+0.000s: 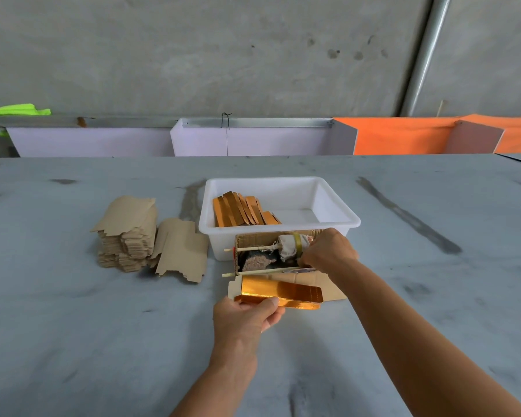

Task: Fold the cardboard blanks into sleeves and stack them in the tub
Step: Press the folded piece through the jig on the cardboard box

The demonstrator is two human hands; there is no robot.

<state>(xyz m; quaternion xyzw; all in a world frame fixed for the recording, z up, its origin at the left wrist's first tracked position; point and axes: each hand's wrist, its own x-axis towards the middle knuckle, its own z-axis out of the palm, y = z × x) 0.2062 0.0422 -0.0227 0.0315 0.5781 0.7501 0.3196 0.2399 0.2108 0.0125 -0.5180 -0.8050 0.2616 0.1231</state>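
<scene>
From the head camera, the left hand [251,315] is curled round the near left end of a partly folded gold-faced cardboard blank [280,293], thumb on top and fingers underneath, so the blank juts to the right from the hand, just above the grey table [103,326]. The right hand [328,251] is farther off and to the right, fingers bent down into a small open cardboard box [265,257]; it seems to pinch something at the box's right end, though what exactly cannot be told. In that box lie a cloth-wrapped stick [286,246] and a thin wooden stick [259,270]. The box sits between the held blank and the white tub [337,206], touching the tub's near wall. Folded gold sleeves [244,210] lean in a row in the tub's left half. Left of the tub, well apart from both hands, stands a stack of flat brown blanks [127,236], with a few more slumped against it [182,251]. No writing or label can be read on anything.
</scene>
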